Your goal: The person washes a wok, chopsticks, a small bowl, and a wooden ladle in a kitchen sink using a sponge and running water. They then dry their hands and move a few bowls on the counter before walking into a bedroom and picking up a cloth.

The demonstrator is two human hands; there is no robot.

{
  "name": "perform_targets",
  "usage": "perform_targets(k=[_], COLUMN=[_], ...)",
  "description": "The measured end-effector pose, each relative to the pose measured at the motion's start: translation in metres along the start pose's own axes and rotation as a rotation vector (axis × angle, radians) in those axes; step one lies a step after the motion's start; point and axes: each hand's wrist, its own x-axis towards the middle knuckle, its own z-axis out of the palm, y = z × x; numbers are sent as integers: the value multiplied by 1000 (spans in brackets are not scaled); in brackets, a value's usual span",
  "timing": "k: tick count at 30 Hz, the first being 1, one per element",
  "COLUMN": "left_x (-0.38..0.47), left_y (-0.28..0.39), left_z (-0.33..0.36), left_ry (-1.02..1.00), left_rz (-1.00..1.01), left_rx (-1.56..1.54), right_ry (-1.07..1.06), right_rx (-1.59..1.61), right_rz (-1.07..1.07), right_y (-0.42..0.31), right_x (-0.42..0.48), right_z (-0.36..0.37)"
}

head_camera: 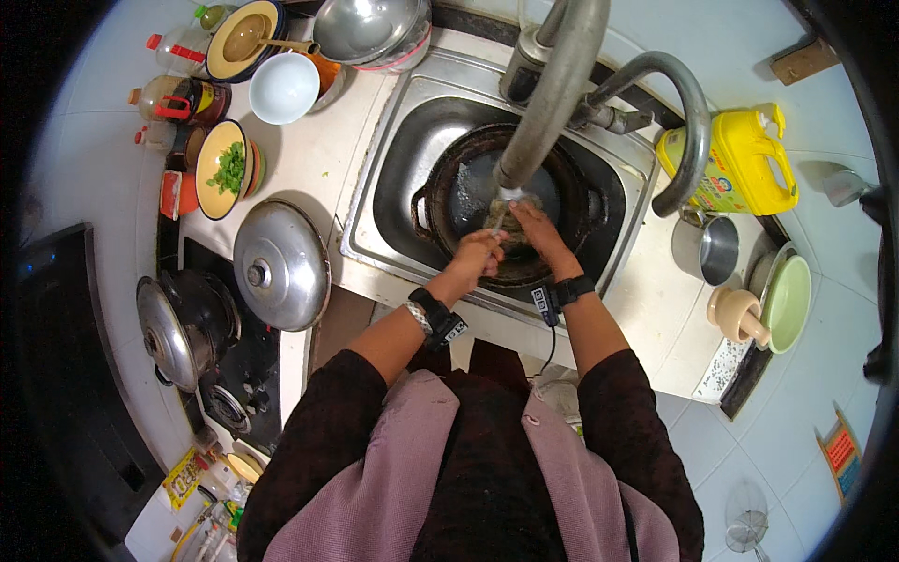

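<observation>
Under the thick metal faucet (548, 105), my left hand (476, 258) is closed around the pale end of a brownish fibrous scrubber (518, 228), whose exact kind is unclear. My right hand (539, 232) lies against the scrubber's other side with its fingers stretched toward the faucet mouth; whether it grips is hidden. Both hands are above a dark wok (439, 168) with two side handles, which sits in the stainless steel sink (400, 165). Water with some foam (463, 186) shows in the wok.
Left of the sink are a metal lid (284, 281), a white bowl (284, 88), a bowl of chopped greens (204, 179) and a gas stove (246, 379) with a lidded pot. On the right stand a yellow detergent jug (737, 161), metal mug (702, 249), mortar (730, 312) and green basin (788, 305).
</observation>
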Motion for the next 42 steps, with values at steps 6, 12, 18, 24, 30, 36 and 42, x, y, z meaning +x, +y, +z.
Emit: perform_targets(k=[6, 12, 18, 24, 30, 36, 42], left_x=[27, 51, 40, 14, 13, 7, 15], left_y=[11, 10, 17, 23, 11, -10, -7], left_z=[-36, -43, -12, 10, -5, -11, -23], left_ry=[352, 353, 230, 207, 111, 123, 190], left_rz=[-133, -104, 33, 82, 124, 70, 50], left_rx=[37, 207, 570, 663, 654, 533, 426], right_ry=[-288, 39, 89, 15, -92, 93, 233], right_rx=[-1242, -607, -453, 85, 769, 23, -565], right_rz=[-260, -9, -246, 42, 440, 319, -44], right_y=[37, 20, -15, 8, 43, 50, 22], right_x=[12, 12, -19, -15, -6, 19, 29], right_z=[37, 1, -7, 3, -6, 22, 7])
